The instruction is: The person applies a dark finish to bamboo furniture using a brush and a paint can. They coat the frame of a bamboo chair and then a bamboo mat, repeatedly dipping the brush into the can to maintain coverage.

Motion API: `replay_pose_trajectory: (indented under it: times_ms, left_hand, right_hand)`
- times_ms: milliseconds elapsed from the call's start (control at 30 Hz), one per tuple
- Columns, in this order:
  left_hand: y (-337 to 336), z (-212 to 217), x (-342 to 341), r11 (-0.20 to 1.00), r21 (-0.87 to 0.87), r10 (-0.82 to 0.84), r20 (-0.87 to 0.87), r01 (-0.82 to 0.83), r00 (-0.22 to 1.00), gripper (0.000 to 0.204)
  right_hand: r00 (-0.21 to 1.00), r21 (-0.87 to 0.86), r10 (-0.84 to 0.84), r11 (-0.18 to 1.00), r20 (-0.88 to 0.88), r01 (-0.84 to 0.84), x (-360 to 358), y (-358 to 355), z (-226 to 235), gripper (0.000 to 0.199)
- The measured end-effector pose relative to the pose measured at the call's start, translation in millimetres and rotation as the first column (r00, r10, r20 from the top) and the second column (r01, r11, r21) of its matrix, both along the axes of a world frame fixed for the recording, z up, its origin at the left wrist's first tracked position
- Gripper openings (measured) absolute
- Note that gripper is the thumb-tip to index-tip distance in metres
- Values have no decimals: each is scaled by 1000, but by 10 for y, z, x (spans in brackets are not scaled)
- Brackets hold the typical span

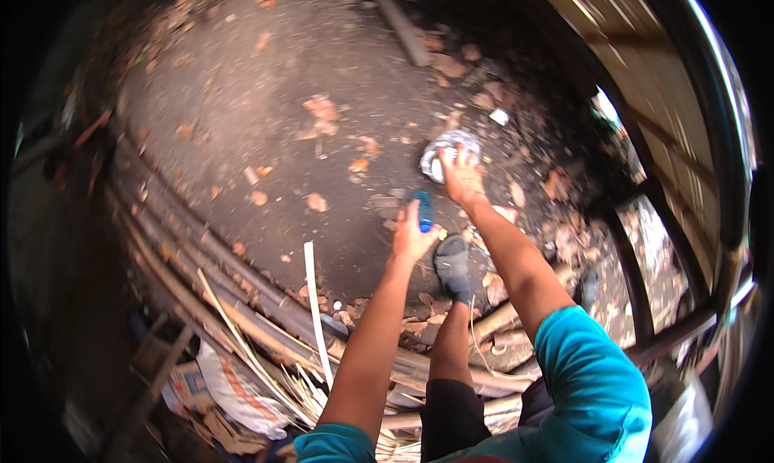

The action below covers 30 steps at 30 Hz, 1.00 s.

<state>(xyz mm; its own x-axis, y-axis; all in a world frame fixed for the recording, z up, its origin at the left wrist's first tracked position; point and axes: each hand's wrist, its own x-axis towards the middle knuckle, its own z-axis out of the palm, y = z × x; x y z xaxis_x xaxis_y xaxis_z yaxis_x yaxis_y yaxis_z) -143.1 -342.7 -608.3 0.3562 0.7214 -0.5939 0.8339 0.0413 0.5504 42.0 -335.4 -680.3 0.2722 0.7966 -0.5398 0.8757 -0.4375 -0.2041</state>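
1. Left hand (pixel 413 236): raised over the ground, fingers closed round a small blue object (pixel 422 208) that stands up out of the fist; exact kind of object not discernible.
2. Right hand (pixel 461 175): stretched further forward and down, fingers spread and resting on a crumpled white and grey wrapper (pixel 446 150) that lies on the ground; whether pinched or merely touched cannot be told.
3. Position of wrapper: on dark bare earth (pixel 242 100), just beyond the fingertips, amid dry brown leaves (pixel 321 112) scattered across the soil.
4. Blue object: just beside the right wrist, nearer the body than the wrapper, clear of the ground.
5. Forearms: both bare, entering from the lower edge; turquoise sleeves (pixel 592 382) at the shoulders.
6. Foot in a dark shoe (pixel 452 268): planted between the two forearms, at the edge of a pile of poles.
7. Stacked bamboo poles and split strips (pixel 242 302): lying lengthwise across the lower left, between the body and the open earth; one pale thin strip (pixel 314 302) standing out from the stack.
8. White printed sack (pixel 234 386): lower left, beneath and beside the strips, close to a small wooden frame (pixel 157 354).
9. Fence of wooden rails (pixel 645 100): curving along the right side, well apart from both hands.
10. Grey length of timber or pipe (pixel 399 24): lying on the earth near the top, far from the hands.
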Motion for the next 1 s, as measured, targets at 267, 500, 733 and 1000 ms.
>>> replay_pose_trajectory:
  times_ms: [267,500,733,1000]
  left_hand:
    - [-204,161,235,1000,-21,-4,-200,-1,980,66]
    - [-689,1389,474,950,-8,-310,-125,311,943,62]
    - [-1425,3195,1387,677,-220,-736,-195,702,649,62]
    - [-2944,5304,3313,376,-492,-902,-387,785,190,61]
  right_hand:
    - [955,60,-225,969,-193,240,255,-960,1174,96]
    - [839,159,-378,870,-391,466,803,-2470,3509,103]
    - [745,143,-462,797,-482,587,1666,-4584,5442,97]
    - [610,90,-749,610,-259,787,2744,-7325,5823,91]
